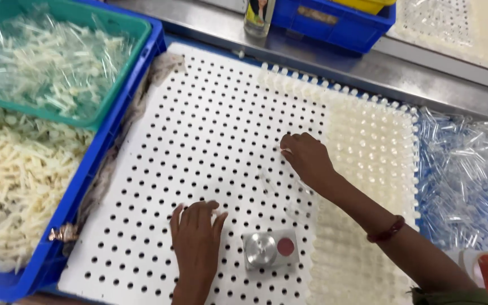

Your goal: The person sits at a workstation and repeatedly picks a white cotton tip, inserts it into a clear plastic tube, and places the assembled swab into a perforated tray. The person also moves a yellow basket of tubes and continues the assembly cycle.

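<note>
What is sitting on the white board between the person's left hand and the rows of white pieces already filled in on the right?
In the head view, a small metal block with a red disc lies between the left hand and the filled rows; otherwise only empty holes of the perforated board.

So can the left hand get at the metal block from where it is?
Probably yes. The left hand lies flat on the perforated board, and the metal block sits just to its right on the same board with nothing between them. The right hand is further up, out of the way.

A small clear bottle [258, 16] with a picture label stands at the top, beside the blue bin [334, 25].
</note>
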